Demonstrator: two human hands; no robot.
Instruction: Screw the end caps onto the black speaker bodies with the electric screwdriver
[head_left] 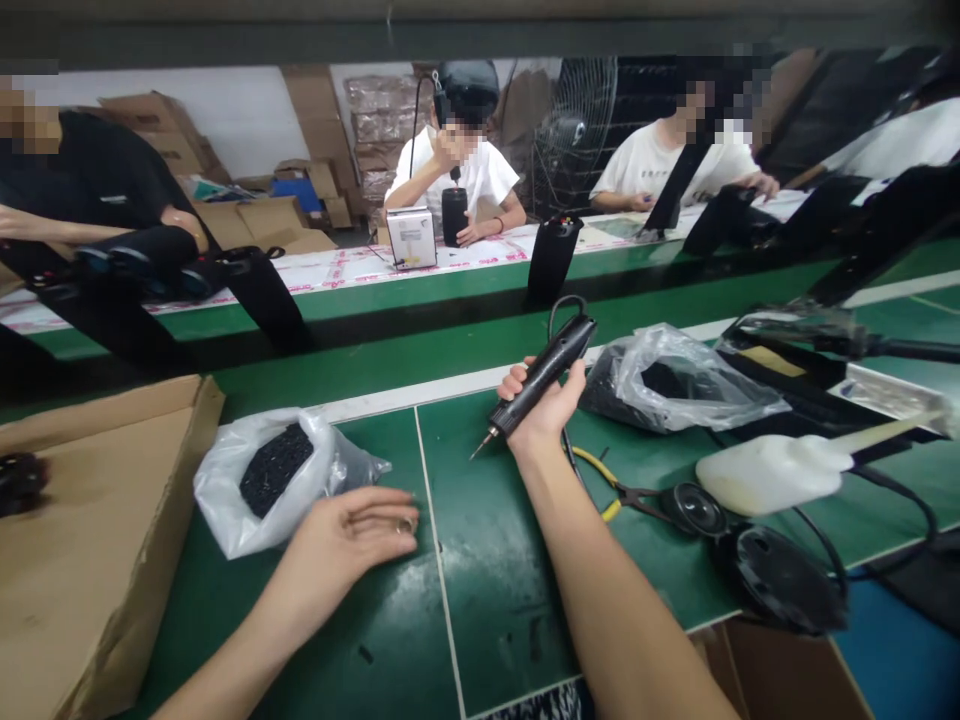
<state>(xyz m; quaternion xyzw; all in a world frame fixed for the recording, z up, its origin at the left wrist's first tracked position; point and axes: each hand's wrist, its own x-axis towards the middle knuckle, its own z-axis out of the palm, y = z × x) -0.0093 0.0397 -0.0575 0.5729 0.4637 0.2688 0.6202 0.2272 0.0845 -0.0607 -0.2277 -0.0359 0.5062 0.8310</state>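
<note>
My right hand (541,408) is wrapped round a black electric screwdriver (546,373), its bit pointing down-left just above the green table (487,560). My left hand (352,535) rests palm-down on the table with its fingers curled together; a small round part shows at its fingertips (406,523). Just left of that hand lies a clear plastic bag of small black parts (274,470).
An open cardboard box (90,540) stands at the left. To the right lie another plastic bag (675,380), yellow-handled pliers (611,490), a round black speaker part (694,508), a white squeeze bottle (772,472) and cables. Other people sit across the conveyor.
</note>
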